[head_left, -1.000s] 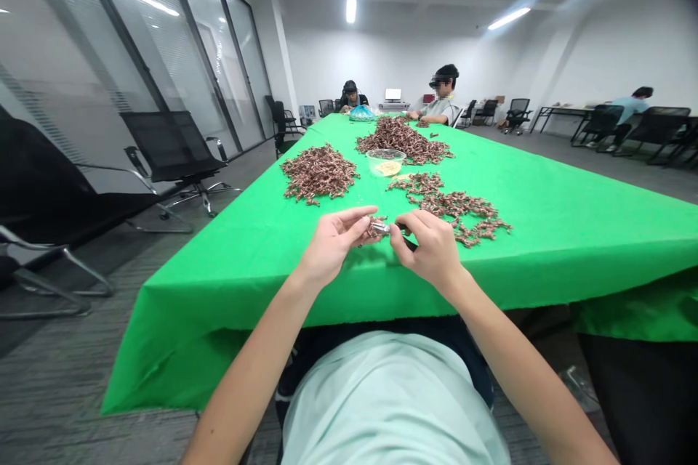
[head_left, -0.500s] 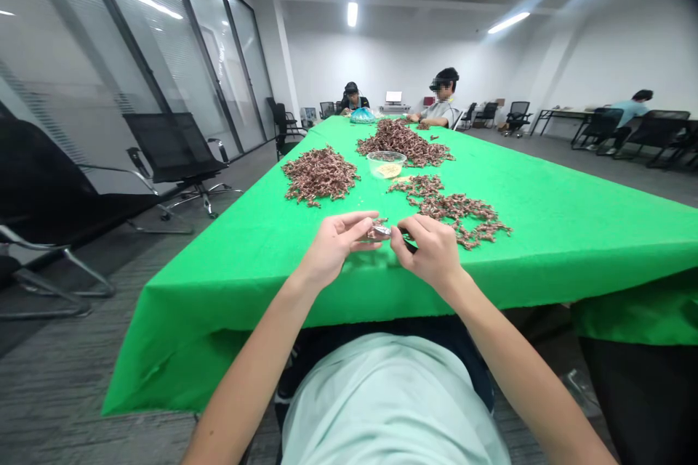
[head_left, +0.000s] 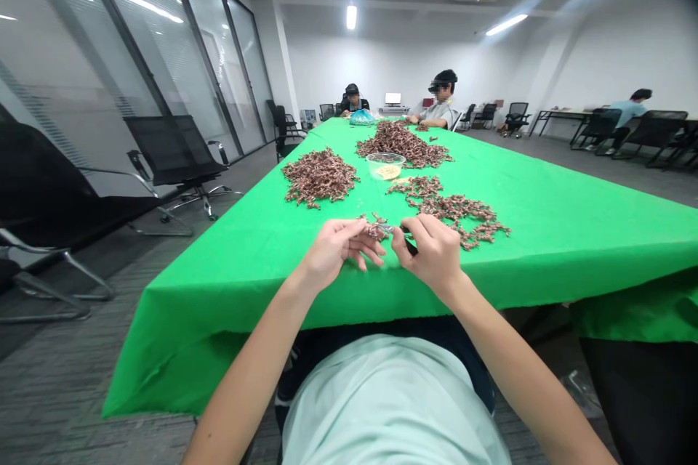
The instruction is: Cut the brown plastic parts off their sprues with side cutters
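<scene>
Near the front edge of the green table, my left hand (head_left: 338, 251) pinches a small brown knobbly piece (head_left: 376, 231) between thumb and forefinger, its other fingers spread beneath. My right hand (head_left: 432, 245) is closed round a small tool with a dark handle and a shiny metal tip (head_left: 384, 227); its exact kind is hard to make out. The metal tip meets the brown piece between my hands. Beyond my right hand lies a loose scatter of similar brown pieces (head_left: 463, 209). A clear plastic bowl (head_left: 386, 166) with pale bits in it stands farther back.
One heap of brown pieces (head_left: 321, 176) lies left of the bowl, a larger heap (head_left: 400, 143) behind it. A blue-green bag (head_left: 361, 116) rests at the far end. Two people sit there by the green cloth (head_left: 545, 196). Office chairs (head_left: 171, 152) stand at left.
My left hand's lower fingers have opened out and dropped, while thumb and forefinger stay on the piece. The metal tip remains at the piece, and my right hand has barely moved.
</scene>
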